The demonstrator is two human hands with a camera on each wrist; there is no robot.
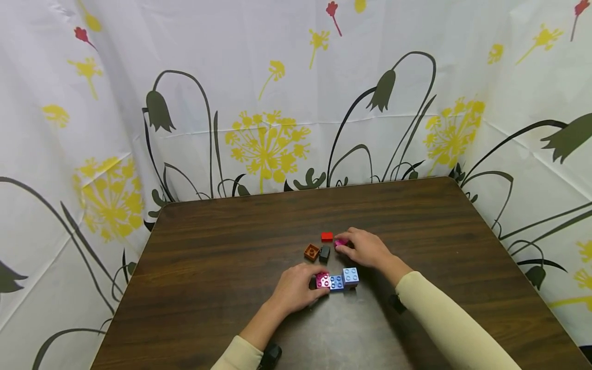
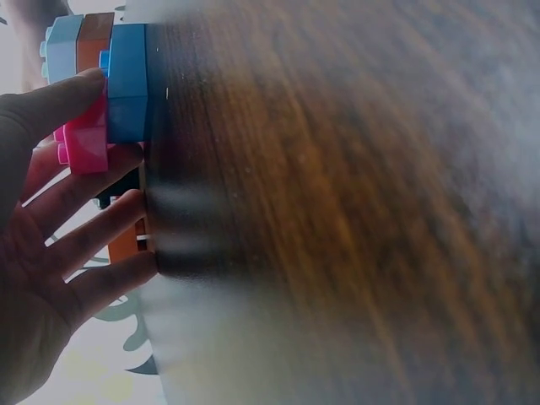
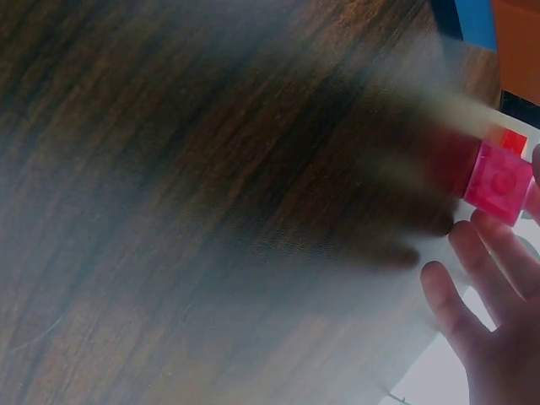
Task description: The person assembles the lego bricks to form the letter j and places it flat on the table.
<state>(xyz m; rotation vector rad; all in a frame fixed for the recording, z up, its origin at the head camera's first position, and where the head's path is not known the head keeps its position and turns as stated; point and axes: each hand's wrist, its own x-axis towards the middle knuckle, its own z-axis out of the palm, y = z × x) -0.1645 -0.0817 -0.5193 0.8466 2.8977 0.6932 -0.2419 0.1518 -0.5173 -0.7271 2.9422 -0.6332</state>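
Note:
My left hand [image 1: 298, 287] pinches a pink toy brick [image 1: 322, 280] between thumb and index finger, its other fingers spread in the left wrist view. That brick sits on a blue brick [image 2: 127, 93] standing on the table. At the blue brick's other end, a brown brick [image 2: 94, 40] and a light blue brick [image 1: 350, 275] are stacked, the light blue one on top. Farther back, my right hand [image 1: 367, 248] grips a magenta brick [image 3: 499, 182] between thumb and fingers; the thumb is mostly out of the right wrist view.
Behind the joined bricks lie a brown-orange brick [image 1: 312, 252], a dark grey brick [image 1: 325, 253] and a red brick [image 1: 327, 237]. The wooden table [image 1: 222, 246] reaches back to a flower-patterned curtain [image 1: 259, 61].

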